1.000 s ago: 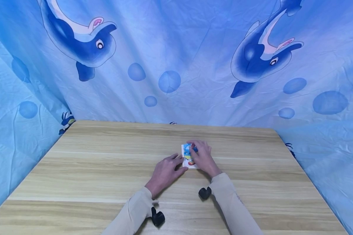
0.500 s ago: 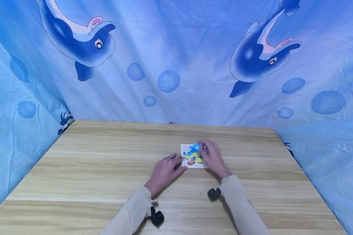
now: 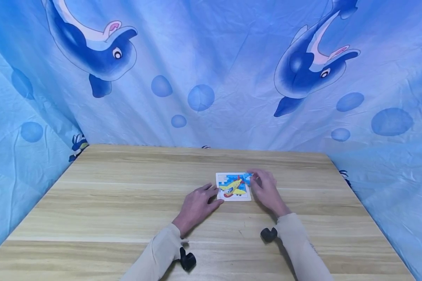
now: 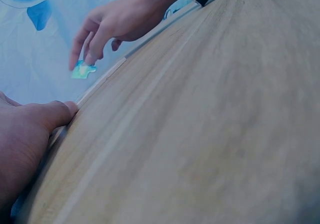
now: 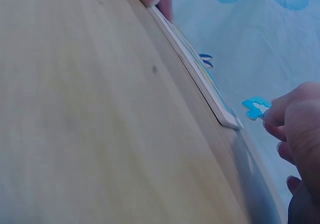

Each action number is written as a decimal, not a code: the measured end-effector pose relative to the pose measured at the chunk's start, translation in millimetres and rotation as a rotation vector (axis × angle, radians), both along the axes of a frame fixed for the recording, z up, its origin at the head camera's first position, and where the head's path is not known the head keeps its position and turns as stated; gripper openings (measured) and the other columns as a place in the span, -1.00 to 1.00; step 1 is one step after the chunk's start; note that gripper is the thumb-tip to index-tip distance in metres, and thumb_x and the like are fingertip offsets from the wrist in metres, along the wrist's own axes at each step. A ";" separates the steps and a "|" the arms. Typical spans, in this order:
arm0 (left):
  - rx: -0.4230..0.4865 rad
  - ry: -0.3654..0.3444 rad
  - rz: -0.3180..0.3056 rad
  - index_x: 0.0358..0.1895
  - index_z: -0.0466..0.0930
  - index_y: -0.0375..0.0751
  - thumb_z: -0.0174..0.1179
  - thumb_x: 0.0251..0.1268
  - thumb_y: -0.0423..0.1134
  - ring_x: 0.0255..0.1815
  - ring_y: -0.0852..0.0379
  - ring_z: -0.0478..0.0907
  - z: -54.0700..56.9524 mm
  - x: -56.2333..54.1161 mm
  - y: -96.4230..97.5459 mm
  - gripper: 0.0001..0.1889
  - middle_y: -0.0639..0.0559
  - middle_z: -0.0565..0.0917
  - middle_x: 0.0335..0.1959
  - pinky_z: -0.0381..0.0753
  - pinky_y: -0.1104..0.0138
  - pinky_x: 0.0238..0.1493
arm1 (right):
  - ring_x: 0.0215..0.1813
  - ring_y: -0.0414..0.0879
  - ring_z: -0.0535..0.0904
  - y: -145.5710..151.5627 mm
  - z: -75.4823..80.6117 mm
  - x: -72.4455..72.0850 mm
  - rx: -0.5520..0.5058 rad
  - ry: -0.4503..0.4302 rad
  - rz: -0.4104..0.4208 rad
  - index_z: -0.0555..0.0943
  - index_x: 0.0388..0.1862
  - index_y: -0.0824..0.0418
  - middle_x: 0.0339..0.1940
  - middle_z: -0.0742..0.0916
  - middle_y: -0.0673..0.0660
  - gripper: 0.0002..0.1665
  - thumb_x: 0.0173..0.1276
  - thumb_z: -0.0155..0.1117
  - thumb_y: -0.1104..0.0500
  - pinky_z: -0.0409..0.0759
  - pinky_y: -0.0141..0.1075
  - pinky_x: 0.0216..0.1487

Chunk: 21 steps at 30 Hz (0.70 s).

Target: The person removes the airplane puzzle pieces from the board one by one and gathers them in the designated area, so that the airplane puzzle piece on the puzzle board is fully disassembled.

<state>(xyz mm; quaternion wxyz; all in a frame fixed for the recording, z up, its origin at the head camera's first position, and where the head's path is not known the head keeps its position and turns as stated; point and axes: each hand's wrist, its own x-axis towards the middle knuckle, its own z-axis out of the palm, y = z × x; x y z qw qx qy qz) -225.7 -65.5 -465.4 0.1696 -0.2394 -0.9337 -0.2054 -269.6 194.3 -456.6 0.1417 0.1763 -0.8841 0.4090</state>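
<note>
- Here, a small square puzzle board [image 3: 233, 187] with a yellow plane picture lies flat near the middle of the wooden bench [image 3: 126, 203].
- The left hand [image 3: 197, 207] rests on the bench, relaxed fingers touching the board's left edge.
- The right hand [image 3: 266, 190] pinches a blue puzzle piece [image 5: 256, 108], held just off the board's far right corner.
- Bare bench lies open on every side.

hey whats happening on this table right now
A person is working on a small square jigsaw puzzle board with a yellow plane picture on a light wooden table. The left hand rests against the board's left edge. The right hand pinches a small blue puzzle piece just off the board's far right corner, held above the table.
</note>
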 end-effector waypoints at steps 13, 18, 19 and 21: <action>-0.006 0.014 -0.001 0.06 0.67 -0.03 0.19 0.26 0.18 0.17 -0.02 0.55 -0.4 -0.1 0.2 -0.54 0.02 0.66 0.09 0.61 0.10 0.03 | -0.04 0.09 0.37 24.4 -1.9 8.5 0.027 0.004 -0.040 0.57 0.09 0.26 -0.22 0.65 0.11 -0.63 0.29 0.23 0.35 0.12 0.09 0.07; -0.010 -0.005 0.009 0.07 0.67 0.00 0.16 0.27 0.21 0.19 -0.01 0.54 -0.7 -0.5 0.8 -0.53 0.03 0.65 0.10 0.60 0.10 0.05 | -0.03 0.10 0.38 32.5 -4.0 10.9 0.054 -0.003 -0.068 0.58 0.06 0.25 -0.22 0.65 0.11 -0.66 0.29 0.24 0.35 0.13 0.05 0.04; -0.010 -0.010 0.012 0.07 0.67 0.00 0.16 0.27 0.21 0.19 0.00 0.54 -0.8 -0.5 0.9 -0.53 0.03 0.65 0.10 0.60 0.11 0.06 | -0.02 0.10 0.38 33.8 -4.2 11.6 0.058 -0.008 -0.072 0.59 0.06 0.24 -0.23 0.65 0.11 -0.66 0.29 0.24 0.35 0.13 0.05 0.04; -0.009 -0.013 0.012 0.08 0.66 -0.01 0.17 0.27 0.21 0.19 -0.01 0.54 -1.0 -0.6 0.8 -0.52 0.02 0.65 0.10 0.60 0.10 0.06 | 0.00 0.10 0.38 36.2 -5.0 12.5 0.066 -0.014 -0.082 0.59 0.06 0.23 -0.24 0.65 0.10 -0.66 0.29 0.24 0.34 0.13 0.06 0.05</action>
